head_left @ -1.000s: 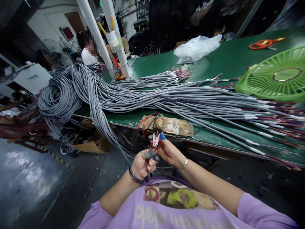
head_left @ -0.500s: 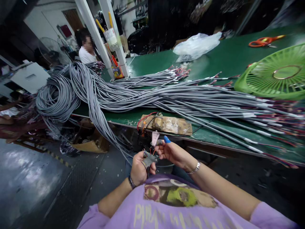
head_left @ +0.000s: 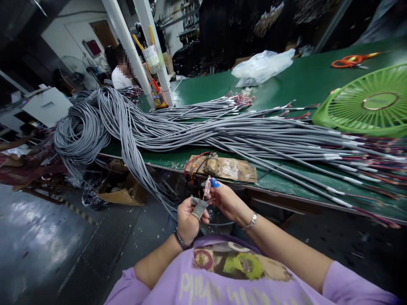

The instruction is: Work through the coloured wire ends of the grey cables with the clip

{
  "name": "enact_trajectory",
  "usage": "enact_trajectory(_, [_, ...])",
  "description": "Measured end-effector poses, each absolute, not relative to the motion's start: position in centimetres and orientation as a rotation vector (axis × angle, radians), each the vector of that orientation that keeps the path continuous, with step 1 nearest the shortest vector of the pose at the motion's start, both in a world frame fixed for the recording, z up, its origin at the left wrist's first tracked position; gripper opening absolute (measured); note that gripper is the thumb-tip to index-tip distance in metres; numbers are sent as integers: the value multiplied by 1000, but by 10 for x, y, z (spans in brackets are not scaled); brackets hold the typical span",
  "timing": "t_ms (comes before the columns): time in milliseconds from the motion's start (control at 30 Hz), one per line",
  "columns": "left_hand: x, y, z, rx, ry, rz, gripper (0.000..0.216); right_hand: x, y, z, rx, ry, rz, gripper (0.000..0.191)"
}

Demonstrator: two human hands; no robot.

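Observation:
My left hand [head_left: 188,221] is closed around a small flat grey piece [head_left: 199,209] that has thin coloured wires at its upper end. I cannot make out whether it is a connector or a taped cable end. My right hand [head_left: 227,202], with a blue cover [head_left: 215,182] on one digit, pinches a slim whitish-pink piece [head_left: 207,187] upright just above the wires. Its kind is too small to tell. Both hands are close together below the table's front edge. Right behind them lies a tape-wrapped wooden block [head_left: 227,167] with red and black leads.
Long grey cables [head_left: 178,131] with stripped coloured ends run along the green table [head_left: 203,82]. A green fan [head_left: 369,101], orange scissors [head_left: 346,61] and a plastic bag [head_left: 263,67] lie farther back. A person [head_left: 122,76] sits behind the white posts [head_left: 127,46].
My right hand has shifted slightly left, and the whitish-pink piece now stands more upright over the wires. The grey piece stays in my left hand. The view has shifted slightly.

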State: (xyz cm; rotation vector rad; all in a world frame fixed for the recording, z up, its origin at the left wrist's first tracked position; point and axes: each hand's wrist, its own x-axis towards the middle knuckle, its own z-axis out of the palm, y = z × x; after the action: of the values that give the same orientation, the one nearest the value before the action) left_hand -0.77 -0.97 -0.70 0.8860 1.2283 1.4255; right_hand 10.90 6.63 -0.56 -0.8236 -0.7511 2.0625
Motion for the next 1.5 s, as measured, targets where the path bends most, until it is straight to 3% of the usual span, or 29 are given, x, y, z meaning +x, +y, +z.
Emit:
enact_trajectory(367, [-4,-5,-1,989,1344,1337,33,108,69,-9,-706,-528,2151,24])
enact_trajectory(700, [-10,-15,-2,944,1276,1380,34,111,67,-15,-646,-508,2289,41])
enact_trajectory(900, [-9,-17,-10,839,1242,1503,27,110,66,-7,-707,-620,2156,20])
enact_trajectory(1100, [-4,-10,-11,741,1234,1515,28,109,65,-6,-686,-532,2211,27])
enact_trajectory(1500, [0,-7,-22,812,1252,1429,34,104,67,-10,-725,-487,2151,20])
